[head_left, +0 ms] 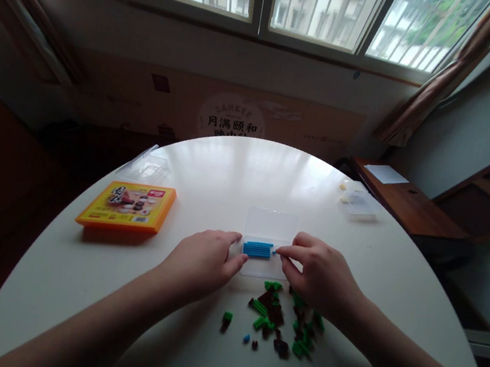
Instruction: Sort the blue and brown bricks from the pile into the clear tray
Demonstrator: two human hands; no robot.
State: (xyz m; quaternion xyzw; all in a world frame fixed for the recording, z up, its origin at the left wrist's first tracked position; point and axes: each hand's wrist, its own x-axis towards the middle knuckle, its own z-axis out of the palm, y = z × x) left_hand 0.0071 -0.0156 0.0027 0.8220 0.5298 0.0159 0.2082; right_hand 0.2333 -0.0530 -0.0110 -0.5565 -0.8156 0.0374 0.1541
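Note:
A clear plastic box (264, 271) lies opened out on the white table, its lid (271, 222) folded back on the far side. Blue building bricks (257, 249) sit in rows along the left of the box. My left hand (209, 257) is at the box's left edge, thumb and index finger spread apart around its corner. At the right end of the rows, my right hand (319, 274) pinches a small blue brick (275, 252) between thumb and index finger. Nearer me lies a loose pile of green and brown bricks (273, 310), partly behind the right hand.
An orange and yellow game box (128, 206) stands on the left, with clear plastic cases (148, 168) behind it. Another clear case (358, 204) with small pale pieces is at the far right. One stray blue brick (246, 338) lies near the front. The round table (247, 171) has a curved edge.

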